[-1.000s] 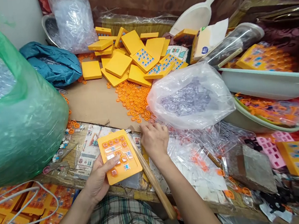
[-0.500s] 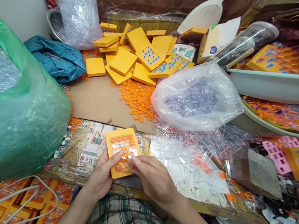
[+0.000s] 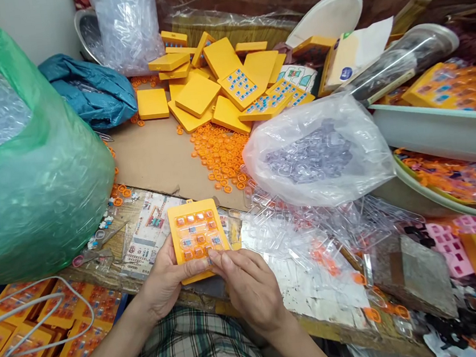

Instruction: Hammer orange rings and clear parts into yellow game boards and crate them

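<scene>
- Two hands meet on one yellow panel (image 3: 197, 236), held just over the near edge of the counter (image 3: 153, 154), low and a little left of centre in the head view.
- The left hand (image 3: 166, 281) grips the panel's 7 o'clock corner from beneath, with its thumb laid across the lower face.
- The right hand (image 3: 253, 291) has its fingers bent, their tips (image 3: 216, 255) pinching the panel at its 5 o'clock corner.
- The panel is a flat rectangle of bright yellow plastic with rounded corners; its upturned face carries rows of small orange and bluish buttons under clear glossy caps.
- Its long axis runs from 6 to 12 o'clock, the far end tipped slightly toward 11, away from the person.
- From the panel, a bulging green bag (image 3: 28, 185) sits at 9 o'clock, loose orange rings (image 3: 220, 154) at 12 to 1, a heap of yellow panels (image 3: 210, 84) beyond them, and a clear bag (image 3: 317, 158) of transparent pieces at 2 o'clock.
</scene>
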`<control>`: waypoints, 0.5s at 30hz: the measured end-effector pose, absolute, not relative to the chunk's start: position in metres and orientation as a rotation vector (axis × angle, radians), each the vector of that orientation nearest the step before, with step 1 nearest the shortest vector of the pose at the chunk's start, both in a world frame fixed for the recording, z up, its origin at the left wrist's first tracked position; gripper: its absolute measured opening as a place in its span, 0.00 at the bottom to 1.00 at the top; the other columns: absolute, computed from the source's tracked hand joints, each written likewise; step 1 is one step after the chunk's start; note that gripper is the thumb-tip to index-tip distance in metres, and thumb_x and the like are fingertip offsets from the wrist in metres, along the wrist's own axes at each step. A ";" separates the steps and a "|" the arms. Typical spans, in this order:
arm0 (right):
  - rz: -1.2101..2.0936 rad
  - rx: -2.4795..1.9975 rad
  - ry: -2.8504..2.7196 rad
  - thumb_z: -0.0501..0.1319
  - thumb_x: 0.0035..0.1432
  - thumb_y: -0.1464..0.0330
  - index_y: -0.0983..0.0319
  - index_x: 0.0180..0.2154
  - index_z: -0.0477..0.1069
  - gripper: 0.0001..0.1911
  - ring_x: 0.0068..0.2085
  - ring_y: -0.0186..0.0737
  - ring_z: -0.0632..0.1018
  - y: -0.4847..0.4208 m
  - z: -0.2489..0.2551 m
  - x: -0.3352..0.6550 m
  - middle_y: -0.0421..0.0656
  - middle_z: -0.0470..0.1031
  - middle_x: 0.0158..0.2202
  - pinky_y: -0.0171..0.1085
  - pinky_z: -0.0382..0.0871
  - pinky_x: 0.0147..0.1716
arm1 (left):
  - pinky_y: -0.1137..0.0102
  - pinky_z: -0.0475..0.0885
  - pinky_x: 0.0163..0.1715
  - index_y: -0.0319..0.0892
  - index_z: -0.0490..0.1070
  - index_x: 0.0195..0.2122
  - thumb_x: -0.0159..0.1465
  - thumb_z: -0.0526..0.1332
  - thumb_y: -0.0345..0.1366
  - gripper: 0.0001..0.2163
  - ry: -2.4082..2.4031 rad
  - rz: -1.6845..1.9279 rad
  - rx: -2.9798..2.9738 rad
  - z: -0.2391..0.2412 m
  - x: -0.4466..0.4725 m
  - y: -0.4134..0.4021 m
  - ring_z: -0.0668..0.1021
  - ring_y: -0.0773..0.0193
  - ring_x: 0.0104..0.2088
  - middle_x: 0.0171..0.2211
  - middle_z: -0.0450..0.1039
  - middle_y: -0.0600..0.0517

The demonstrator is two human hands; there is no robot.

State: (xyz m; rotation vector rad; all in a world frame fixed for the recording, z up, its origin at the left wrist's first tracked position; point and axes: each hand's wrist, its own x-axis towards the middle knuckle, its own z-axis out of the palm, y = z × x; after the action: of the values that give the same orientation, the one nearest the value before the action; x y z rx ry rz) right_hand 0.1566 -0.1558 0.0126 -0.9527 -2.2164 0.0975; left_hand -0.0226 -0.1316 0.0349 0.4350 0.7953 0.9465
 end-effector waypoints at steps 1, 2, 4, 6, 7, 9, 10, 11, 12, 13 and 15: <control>0.100 -0.963 -2.225 0.54 0.62 0.79 0.63 0.66 0.43 0.35 0.52 0.44 0.76 -0.156 0.012 0.156 0.51 0.77 0.48 0.48 0.72 0.46 | 0.64 0.72 0.49 0.40 0.64 0.52 0.50 0.71 0.27 0.29 0.812 0.948 0.434 0.035 -0.022 -0.132 0.77 0.53 0.47 0.49 0.74 0.42; 0.104 -0.973 -2.219 0.54 0.62 0.79 0.61 0.66 0.43 0.34 0.51 0.43 0.77 -0.156 0.012 0.155 0.50 0.77 0.48 0.48 0.72 0.46 | 0.64 0.73 0.48 0.39 0.64 0.52 0.49 0.71 0.27 0.29 0.834 0.954 0.432 0.035 -0.022 -0.132 0.78 0.53 0.47 0.49 0.75 0.42; 0.136 -1.015 -2.130 0.56 0.61 0.78 0.55 0.66 0.47 0.35 0.48 0.42 0.78 -0.157 0.013 0.152 0.45 0.79 0.45 0.47 0.72 0.46 | 0.64 0.74 0.46 0.39 0.65 0.50 0.48 0.72 0.28 0.28 0.881 0.969 0.431 0.035 -0.021 -0.133 0.78 0.53 0.45 0.48 0.75 0.42; 0.171 -1.080 -1.995 0.61 0.58 0.78 0.51 0.65 0.50 0.38 0.48 0.42 0.78 -0.157 0.017 0.148 0.42 0.81 0.43 0.47 0.72 0.47 | 0.64 0.74 0.45 0.39 0.66 0.49 0.49 0.72 0.29 0.27 0.896 0.974 0.437 0.037 -0.019 -0.133 0.79 0.53 0.45 0.47 0.76 0.42; 0.224 -1.130 -1.918 0.63 0.57 0.76 0.49 0.64 0.52 0.38 0.50 0.44 0.77 -0.157 0.019 0.146 0.43 0.80 0.45 0.49 0.71 0.48 | 0.64 0.75 0.45 0.38 0.66 0.49 0.49 0.71 0.29 0.26 0.895 0.973 0.446 0.038 -0.019 -0.133 0.79 0.53 0.45 0.47 0.76 0.42; 0.472 -1.246 -1.728 0.65 0.56 0.71 0.50 0.63 0.55 0.36 0.56 0.47 0.72 -0.155 0.026 0.143 0.47 0.72 0.55 0.51 0.69 0.52 | 0.64 0.75 0.45 0.39 0.66 0.48 0.49 0.71 0.29 0.26 0.899 0.974 0.471 0.041 -0.019 -0.132 0.79 0.53 0.44 0.46 0.76 0.43; 0.675 -1.289 -1.610 0.65 0.56 0.68 0.52 0.63 0.55 0.36 0.58 0.49 0.70 -0.154 0.030 0.141 0.49 0.66 0.60 0.51 0.69 0.53 | 0.64 0.75 0.44 0.39 0.66 0.48 0.49 0.72 0.29 0.26 0.908 0.977 0.484 0.042 -0.019 -0.132 0.80 0.53 0.44 0.46 0.77 0.43; 0.916 -1.308 -1.472 0.64 0.57 0.65 0.53 0.63 0.54 0.35 0.59 0.49 0.69 -0.153 0.033 0.140 0.49 0.61 0.63 0.51 0.69 0.53 | 0.65 0.76 0.43 0.40 0.66 0.48 0.48 0.72 0.29 0.26 0.923 0.983 0.498 0.043 -0.020 -0.132 0.80 0.53 0.43 0.45 0.77 0.44; 1.160 -1.297 -1.331 0.63 0.57 0.64 0.54 0.63 0.54 0.35 0.59 0.49 0.69 -0.152 0.035 0.139 0.49 0.59 0.64 0.50 0.69 0.53 | 0.65 0.76 0.43 0.40 0.66 0.47 0.48 0.72 0.28 0.26 0.942 0.990 0.515 0.042 -0.020 -0.133 0.80 0.54 0.42 0.45 0.77 0.45; 1.366 -1.258 -1.208 0.63 0.58 0.63 0.55 0.63 0.54 0.34 0.58 0.48 0.70 -0.151 0.037 0.138 0.49 0.61 0.63 0.49 0.70 0.52 | 0.66 0.76 0.42 0.40 0.66 0.47 0.48 0.72 0.28 0.26 0.960 0.995 0.535 0.041 -0.021 -0.133 0.80 0.55 0.42 0.44 0.78 0.45; 1.622 -1.169 -1.021 0.64 0.56 0.63 0.56 0.61 0.58 0.33 0.55 0.47 0.73 -0.150 0.037 0.136 0.48 0.68 0.58 0.50 0.70 0.52 | 0.67 0.76 0.41 0.41 0.65 0.46 0.48 0.72 0.28 0.25 0.993 1.004 0.585 0.038 -0.020 -0.135 0.80 0.56 0.41 0.43 0.78 0.47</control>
State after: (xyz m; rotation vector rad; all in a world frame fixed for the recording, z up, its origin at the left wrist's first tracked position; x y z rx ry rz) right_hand 0.1364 -0.1495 0.0372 -1.1695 -1.0214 1.6216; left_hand -0.0204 -0.1354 0.0385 0.5846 0.9935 1.0036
